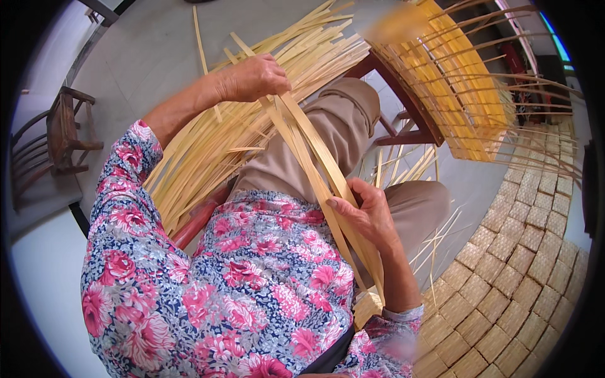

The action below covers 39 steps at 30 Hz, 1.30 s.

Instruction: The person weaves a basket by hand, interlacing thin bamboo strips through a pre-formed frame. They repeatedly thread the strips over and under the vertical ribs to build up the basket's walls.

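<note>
Several long, flat bamboo strips run slantwise across my lap between my two hands. At their far end, my left hand is closed in a fist around them, with strip ends showing beyond it. Lower down on the right, my right hand grips the same strips, its thumb lying along them. Between the hands the strips spread slightly apart, and past my right hand they hang down beside my leg. A large heap of loose pale strips lies to the left of my legs, under my left forearm.
A partly woven yellow basket with long loose stakes rests on a dark red stool at the upper right. Rows of stacked woven blocks cover the right side. A wooden chair stands far left; thin offcuts litter the floor.
</note>
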{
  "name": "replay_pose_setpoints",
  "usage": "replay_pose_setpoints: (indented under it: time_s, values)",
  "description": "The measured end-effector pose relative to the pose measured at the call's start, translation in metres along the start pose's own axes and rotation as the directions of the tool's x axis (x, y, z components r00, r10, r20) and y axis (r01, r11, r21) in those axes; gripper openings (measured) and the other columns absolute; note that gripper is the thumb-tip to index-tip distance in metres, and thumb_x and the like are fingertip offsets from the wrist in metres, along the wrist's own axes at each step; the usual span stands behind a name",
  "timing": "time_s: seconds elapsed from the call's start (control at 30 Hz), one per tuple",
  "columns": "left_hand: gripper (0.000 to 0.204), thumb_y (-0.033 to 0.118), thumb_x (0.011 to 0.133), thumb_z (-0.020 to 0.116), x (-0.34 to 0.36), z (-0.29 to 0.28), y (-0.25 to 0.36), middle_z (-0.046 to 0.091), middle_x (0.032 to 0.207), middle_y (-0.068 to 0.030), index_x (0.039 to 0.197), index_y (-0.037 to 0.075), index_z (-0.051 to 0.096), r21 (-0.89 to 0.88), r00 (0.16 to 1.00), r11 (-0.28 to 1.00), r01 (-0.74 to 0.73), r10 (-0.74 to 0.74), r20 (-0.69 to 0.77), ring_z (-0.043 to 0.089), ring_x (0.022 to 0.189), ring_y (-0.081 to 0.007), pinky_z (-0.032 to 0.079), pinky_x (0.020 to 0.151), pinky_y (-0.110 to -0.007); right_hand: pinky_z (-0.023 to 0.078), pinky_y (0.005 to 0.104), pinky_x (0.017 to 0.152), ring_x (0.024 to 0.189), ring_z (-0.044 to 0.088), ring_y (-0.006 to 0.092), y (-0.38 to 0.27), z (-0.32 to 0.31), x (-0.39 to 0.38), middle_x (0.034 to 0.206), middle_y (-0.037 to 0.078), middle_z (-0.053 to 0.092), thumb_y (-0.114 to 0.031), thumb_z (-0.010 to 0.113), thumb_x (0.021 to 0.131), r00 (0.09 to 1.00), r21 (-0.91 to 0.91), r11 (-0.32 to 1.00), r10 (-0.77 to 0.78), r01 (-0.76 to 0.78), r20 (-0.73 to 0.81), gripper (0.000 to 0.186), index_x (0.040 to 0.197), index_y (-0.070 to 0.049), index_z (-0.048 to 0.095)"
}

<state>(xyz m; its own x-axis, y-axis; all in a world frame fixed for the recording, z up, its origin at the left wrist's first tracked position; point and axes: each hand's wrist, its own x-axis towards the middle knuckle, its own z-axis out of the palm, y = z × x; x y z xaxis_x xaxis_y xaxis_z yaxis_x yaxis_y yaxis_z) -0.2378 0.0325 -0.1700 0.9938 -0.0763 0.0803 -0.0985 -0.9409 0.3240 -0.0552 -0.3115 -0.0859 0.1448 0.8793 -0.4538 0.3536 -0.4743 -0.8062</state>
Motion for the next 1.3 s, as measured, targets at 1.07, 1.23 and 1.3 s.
replay_pose_setpoints:
  time_s: [1.07, 1.23, 1.3]
  values:
    - [0.026, 0.033, 0.085, 0.075, 0.193, -0.058, 0.093, 0.065, 0.074, -0.0037, 0.079, 0.011, 0.063, 0.184, 0.849, 0.916, -0.356, 0.399, -0.347, 0.072, 0.077, -0.0223, 0.058, 0.061, -0.034, 0.050, 0.0253, 0.057, 0.064, 0.063, 0.0103, 0.116, -0.180, -0.200, 0.072, 0.002, 0.067, -0.025, 0.067, 0.099, 0.791, 0.144, 0.923, 0.381, -0.357, -0.479, 0.023, 0.096, -0.002, 0.069]
    - [0.028, 0.034, 0.082, 0.077, 0.215, -0.027, 0.145, 0.066, 0.074, -0.0044, 0.078, 0.011, 0.063, 0.109, 0.841, 0.919, -0.379, 0.391, -0.373, 0.072, 0.077, -0.0249, 0.057, 0.063, -0.037, 0.046, 0.0277, 0.055, 0.059, 0.057, 0.0094, 0.041, -0.168, -0.075, 0.067, 0.002, 0.062, -0.025, 0.060, 0.103, 0.948, -0.082, 0.975, 0.181, -0.208, -0.263, 0.025, 0.098, -0.001, 0.067]
    - [0.028, 0.034, 0.081, 0.079, 0.215, -0.030, 0.142, 0.066, 0.076, -0.0063, 0.082, 0.009, 0.065, 0.087, 0.804, 0.930, -0.356, 0.353, -0.478, 0.071, 0.079, -0.0261, 0.057, 0.067, -0.038, 0.045, 0.0299, 0.055, 0.059, 0.057, 0.0112, 0.038, -0.173, -0.062, 0.068, 0.004, 0.062, -0.021, 0.059, 0.103, 0.952, -0.202, 0.969, 0.078, -0.142, -0.297, 0.020, 0.099, -0.003, 0.067]
